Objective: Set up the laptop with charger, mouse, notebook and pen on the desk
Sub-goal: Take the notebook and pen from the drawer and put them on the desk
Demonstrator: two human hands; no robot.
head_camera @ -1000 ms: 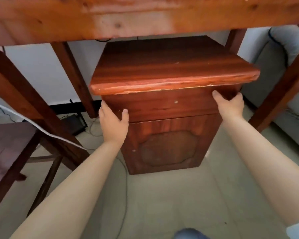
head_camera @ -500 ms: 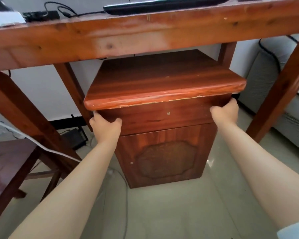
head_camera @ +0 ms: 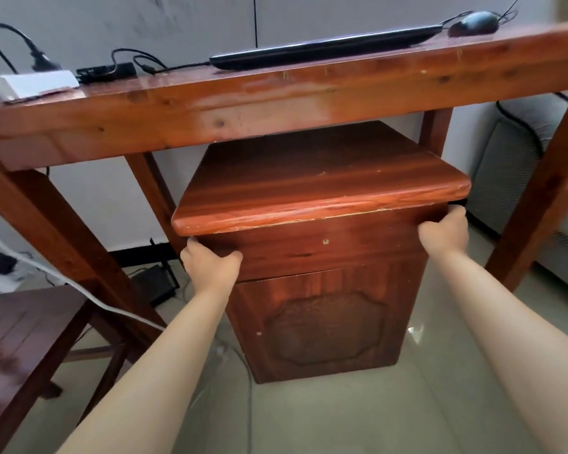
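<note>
A closed black laptop (head_camera: 325,49) lies flat on the wooden desk (head_camera: 276,103). A black mouse (head_camera: 473,22) sits at its right end. The black charger brick (head_camera: 107,71) and its cable lie to the laptop's left. Under the desk stands a small wooden cabinet (head_camera: 322,290) with an overhanging top. My left hand (head_camera: 209,268) grips under the top's left front corner. My right hand (head_camera: 446,231) grips under its right front corner. I see neither notebook nor pen.
A white power strip (head_camera: 30,85) with a black plug sits at the desk's left end. A dark wooden chair (head_camera: 17,339) stands at lower left. A grey sofa (head_camera: 522,165) is at the right. Cables and a black router (head_camera: 154,286) lie on the floor.
The view has lifted, so the desk top with the laptop, mouse and charger has come into sight. Both hands have curled under the cabinet top's edge, and the cabinet sits nearer to me.
</note>
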